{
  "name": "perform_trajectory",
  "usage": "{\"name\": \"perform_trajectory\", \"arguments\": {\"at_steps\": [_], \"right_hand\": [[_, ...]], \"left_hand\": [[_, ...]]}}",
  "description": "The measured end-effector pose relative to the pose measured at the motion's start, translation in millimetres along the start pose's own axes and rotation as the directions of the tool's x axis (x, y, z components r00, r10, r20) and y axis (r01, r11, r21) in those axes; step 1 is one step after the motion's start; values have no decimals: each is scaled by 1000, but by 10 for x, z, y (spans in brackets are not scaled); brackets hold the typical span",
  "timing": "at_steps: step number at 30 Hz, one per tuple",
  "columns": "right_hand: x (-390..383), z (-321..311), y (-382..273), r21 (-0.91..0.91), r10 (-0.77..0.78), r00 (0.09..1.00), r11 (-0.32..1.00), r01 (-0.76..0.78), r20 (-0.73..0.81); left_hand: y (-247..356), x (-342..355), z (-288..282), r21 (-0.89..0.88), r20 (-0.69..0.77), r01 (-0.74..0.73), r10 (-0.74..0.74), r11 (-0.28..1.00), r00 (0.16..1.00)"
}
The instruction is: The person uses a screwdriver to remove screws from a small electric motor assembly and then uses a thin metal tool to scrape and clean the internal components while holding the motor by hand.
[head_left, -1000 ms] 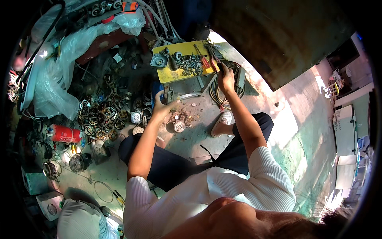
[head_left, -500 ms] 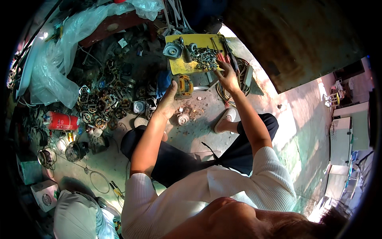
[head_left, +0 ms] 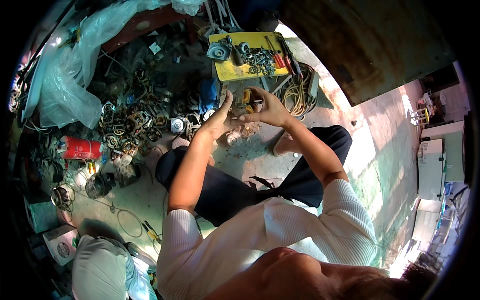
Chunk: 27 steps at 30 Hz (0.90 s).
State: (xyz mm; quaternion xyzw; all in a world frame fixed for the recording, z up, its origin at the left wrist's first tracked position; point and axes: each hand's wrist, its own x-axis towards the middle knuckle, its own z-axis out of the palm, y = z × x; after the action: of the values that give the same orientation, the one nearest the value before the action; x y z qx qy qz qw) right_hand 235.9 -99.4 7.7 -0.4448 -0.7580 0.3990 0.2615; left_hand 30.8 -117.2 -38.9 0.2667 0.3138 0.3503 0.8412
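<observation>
Between my two hands is a motor stator (head_left: pixel 246 101), a squarish metal core with yellow parts, held above the floor. My right hand (head_left: pixel 270 110) curls round its right side, thumb below and fingers over the top. My left hand (head_left: pixel 216 122) stays at its left side with the thumb up; its other fingers are partly hidden. Just beyond stands a low yellow table (head_left: pixel 232 73). On it lie a grey metal motor cover (head_left: pixel 219 51), a pile of bolts and small metal parts (head_left: pixel 261 62), and red-handled screwdrivers (head_left: pixel 279 61).
A heap of stators and motor parts (head_left: pixel 132 122) covers the floor at left, near a red cylinder (head_left: pixel 81 148). Coiled hose (head_left: pixel 295 97) lies right of the table. A round motor part (head_left: pixel 233 137) sits between my feet. A rusty panel (head_left: pixel 370 50) rises at far right.
My right hand has come from the table's edge to the stator and closed round it. The stator has shifted slightly right and up, with my left hand following.
</observation>
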Motion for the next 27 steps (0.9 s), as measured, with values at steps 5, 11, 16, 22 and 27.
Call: {"name": "perform_trajectory", "arguments": {"at_steps": [5,11,16,22,27], "right_hand": [[-114,-20,54,505,166,975,834,-220,151],[-202,-55,73,427,271,937,837,-343,221],[-315,-39,197,408,216,951,865,-292,222],[-374,-71,102,377,240,946,873,-309,218],[-427,-107,28,409,264,933,844,-345,243]], "left_hand": [[51,-109,162,266,56,-164,155,950,986],[-109,11,49,178,103,-149,132,973,986],[-79,-92,182,179,115,-88,68,980,991],[-174,-26,129,222,114,-109,86,969,990],[-230,12,123,251,106,-129,105,959,989]]}}
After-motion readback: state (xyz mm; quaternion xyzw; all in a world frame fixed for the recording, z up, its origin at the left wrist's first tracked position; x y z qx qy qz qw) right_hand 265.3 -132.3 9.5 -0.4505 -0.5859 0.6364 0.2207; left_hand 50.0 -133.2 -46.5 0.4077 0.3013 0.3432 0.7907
